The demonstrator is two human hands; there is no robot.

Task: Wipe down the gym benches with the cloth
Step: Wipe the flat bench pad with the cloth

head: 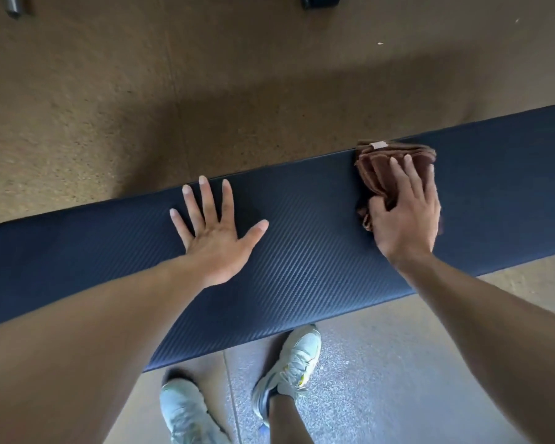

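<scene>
A long dark blue padded bench [305, 251] with a ribbed surface runs across the view from lower left to upper right. My left hand [213, 229] lies flat on its middle, fingers spread and straight. A folded brown cloth [378, 166] with a small pale tag sits on the bench near its far edge, to the right. My right hand [404, 209] rests on top of the cloth, fingers extended over it and the thumb curled against its near fold.
Brown speckled floor [141, 91] lies beyond the bench, paler grey floor in front of it. My two feet in light sneakers [289, 363] stand close to the bench's near edge. A metal piece [13, 4] and a dark object [321, 0] sit at the top edge.
</scene>
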